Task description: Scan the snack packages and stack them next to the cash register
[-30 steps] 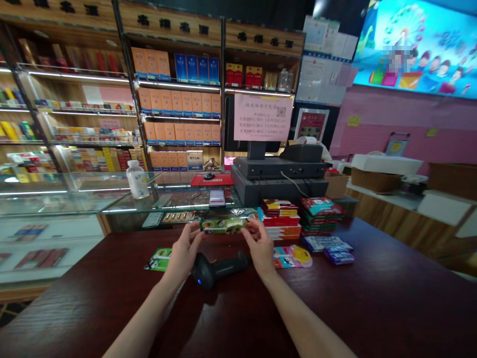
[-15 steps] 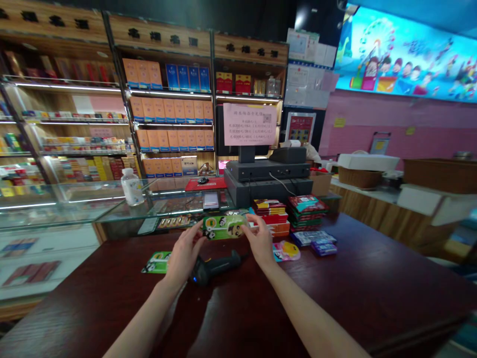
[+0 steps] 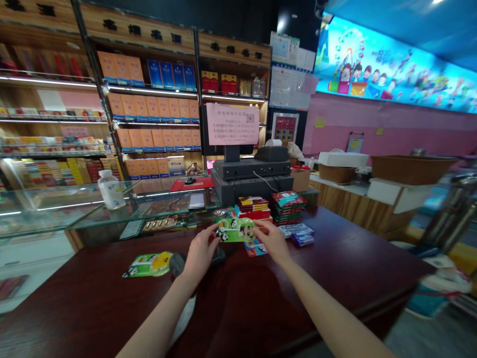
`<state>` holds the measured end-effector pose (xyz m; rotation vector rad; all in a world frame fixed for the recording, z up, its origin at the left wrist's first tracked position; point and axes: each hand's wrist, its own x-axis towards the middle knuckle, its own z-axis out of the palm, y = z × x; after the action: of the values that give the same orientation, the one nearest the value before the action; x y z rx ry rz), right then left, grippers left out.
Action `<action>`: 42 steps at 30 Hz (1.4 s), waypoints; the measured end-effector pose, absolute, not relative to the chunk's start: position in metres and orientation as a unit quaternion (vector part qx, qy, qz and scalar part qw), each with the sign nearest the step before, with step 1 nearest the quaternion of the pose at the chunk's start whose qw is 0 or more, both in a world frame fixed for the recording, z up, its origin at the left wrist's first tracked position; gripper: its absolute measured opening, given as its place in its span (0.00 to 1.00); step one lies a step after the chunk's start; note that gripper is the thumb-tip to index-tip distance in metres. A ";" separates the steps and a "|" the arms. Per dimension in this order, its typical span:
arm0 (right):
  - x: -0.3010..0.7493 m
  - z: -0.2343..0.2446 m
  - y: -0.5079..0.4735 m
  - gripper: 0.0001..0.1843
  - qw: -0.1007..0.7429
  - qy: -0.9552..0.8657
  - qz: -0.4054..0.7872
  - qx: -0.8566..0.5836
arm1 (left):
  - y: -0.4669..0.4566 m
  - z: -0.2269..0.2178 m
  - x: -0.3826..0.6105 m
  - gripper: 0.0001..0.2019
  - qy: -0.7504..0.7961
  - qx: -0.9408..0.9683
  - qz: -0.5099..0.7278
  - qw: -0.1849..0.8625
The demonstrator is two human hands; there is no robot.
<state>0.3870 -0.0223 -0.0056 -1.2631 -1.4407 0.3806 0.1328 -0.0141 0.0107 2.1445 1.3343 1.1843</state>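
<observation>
Both my hands hold a flat green packet with cartoon panda pictures (image 3: 236, 230) above a dark red wooden counter (image 3: 335, 268). My left hand (image 3: 200, 252) pinches its left end and my right hand (image 3: 271, 240) pinches its right end. The printed face of the packet is turned toward me. A black barcode scanner (image 3: 178, 262) lies on the counter just under my left hand, partly hidden by it. A second green packet (image 3: 148, 264) lies flat to the left, and a pink and blue packet (image 3: 254, 248) lies under my right hand.
Stacks of red and green packs (image 3: 272, 206) and small blue packs (image 3: 301, 235) sit behind my hands. A cash register (image 3: 249, 174) with a pink notice stands further back. A glass display case (image 3: 55, 209) bears a plastic bottle (image 3: 110, 189). Shelves of boxes fill the back wall.
The packet has turned from edge-on to face toward me, and both hands kept hold of it. My head has turned right, so everything has shifted left in view.
</observation>
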 end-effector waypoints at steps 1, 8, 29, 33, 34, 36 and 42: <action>0.393 -0.006 -0.025 0.19 0.548 -0.614 0.171 -0.541 | -0.014 0.010 0.139 0.22 0.471 0.760 0.412 0.176; 0.434 -0.011 -0.034 0.29 0.492 -0.623 0.214 -0.569 | -0.015 0.007 0.179 0.21 0.462 0.778 0.386 0.180; 0.487 -0.035 -0.029 0.37 0.409 -0.665 0.168 -0.602 | -0.004 -0.038 0.238 0.19 0.487 0.811 0.260 0.192; 0.487 -0.035 -0.030 0.36 0.388 -0.665 0.162 -0.617 | -0.006 -0.037 0.239 0.19 0.493 0.815 0.243 0.182; 0.487 -0.035 -0.030 0.35 0.383 -0.667 0.160 -0.619 | -0.006 -0.037 0.239 0.19 0.494 0.816 0.240 0.180; 0.486 -0.034 -0.030 0.35 0.375 -0.671 0.157 -0.620 | -0.007 -0.037 0.239 0.20 0.495 0.818 0.234 0.176; 0.488 -0.036 -0.029 0.35 0.350 -0.681 0.145 -0.626 | -0.007 -0.039 0.238 0.19 0.495 0.822 0.226 0.168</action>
<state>0.4882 -0.0285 -0.0361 -1.6226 -1.7650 0.3760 0.2381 -0.0067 -0.0392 2.3369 1.4087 0.6420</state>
